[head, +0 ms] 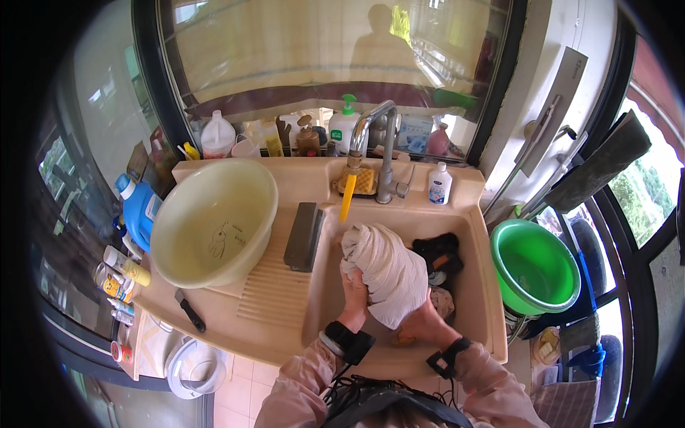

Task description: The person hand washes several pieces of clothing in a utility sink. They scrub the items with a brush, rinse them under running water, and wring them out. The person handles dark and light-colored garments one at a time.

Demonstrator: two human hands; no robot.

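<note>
A bunched white cloth (385,270) is held up over the basin of a laundry sink (334,315). My left hand (354,297) grips it from the lower left, and my right hand (431,323) holds it from the lower right, partly hidden by the fabric. Behind the cloth, at the basin's right side, lie a dark cloth item (439,252) and a crumpled patterned cloth (442,302). The chrome faucet (374,115) has a yellow nozzle (348,198) just above the cloth; no water is plainly visible.
A large pale basin (214,224) tilts on the ribbed drainboard, beside a grey block (303,237) and a black-handled knife (190,312). A white bottle (439,183) and yellow sponge (365,181) sit on the back ledge. A green basin (535,267) stands right of the sink.
</note>
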